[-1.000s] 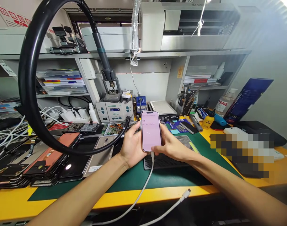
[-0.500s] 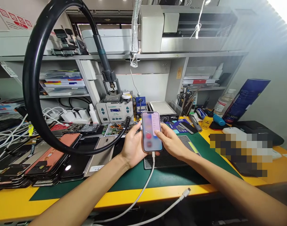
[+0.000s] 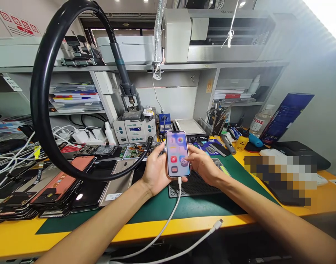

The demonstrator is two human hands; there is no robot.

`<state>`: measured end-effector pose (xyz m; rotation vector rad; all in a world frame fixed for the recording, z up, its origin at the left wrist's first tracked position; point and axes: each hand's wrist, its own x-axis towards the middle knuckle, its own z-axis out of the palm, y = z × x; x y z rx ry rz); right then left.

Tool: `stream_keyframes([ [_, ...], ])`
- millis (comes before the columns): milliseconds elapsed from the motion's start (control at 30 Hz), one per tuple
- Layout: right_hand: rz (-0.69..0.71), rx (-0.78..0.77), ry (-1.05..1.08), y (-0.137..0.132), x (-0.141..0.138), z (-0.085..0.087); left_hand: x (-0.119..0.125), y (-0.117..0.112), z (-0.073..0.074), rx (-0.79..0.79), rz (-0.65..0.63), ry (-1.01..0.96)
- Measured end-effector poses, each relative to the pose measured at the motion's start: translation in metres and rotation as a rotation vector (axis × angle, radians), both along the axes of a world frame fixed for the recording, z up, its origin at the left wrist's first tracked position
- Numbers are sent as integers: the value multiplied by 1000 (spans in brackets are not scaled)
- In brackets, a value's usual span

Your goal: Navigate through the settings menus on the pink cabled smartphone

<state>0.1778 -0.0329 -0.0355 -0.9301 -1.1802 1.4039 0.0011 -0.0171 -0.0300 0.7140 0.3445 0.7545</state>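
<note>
A smartphone (image 3: 176, 150) with a lit screen of blurred app icons is held upright above the mat. My left hand (image 3: 158, 167) wraps round its left side and back, fingertips showing below the lower right corner. My right hand (image 3: 206, 165) is at the right edge; its thumb lies over the screen's edge, and the fingers reach the side, partly hidden behind it. A white charging cable (image 3: 175, 205) is plugged into the phone's bottom. Beneath the phone lies a dark perforated pad (image 3: 197, 185) on a green mat (image 3: 148, 212).
Stacked phones and phone parts (image 3: 60, 179) crowd the left. A thick black hose (image 3: 41, 80) loops over them from a soldering station (image 3: 134, 130). A second cable end (image 3: 216, 225) sticks up at the front edge. Bottles (image 3: 261, 121) and a blue roll (image 3: 287, 117) stand at the right.
A menu on the phone's screen has gone, and app icons show instead. My right thumb has lifted slightly and shifted right toward the screen's edge. The left hand stays round the phone.
</note>
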Motion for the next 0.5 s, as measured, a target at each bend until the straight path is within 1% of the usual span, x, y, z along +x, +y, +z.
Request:
stream_keyframes([
  [167,12,24,5,0,0,0,-1,1,-2,8,-21,-7],
  [400,1,-11,30,-3,-2,10,-1,2,-3,11,-41,-39],
  [500,20,14,7,-4,-1,12,-1,2,-3,15,-35,-39],
])
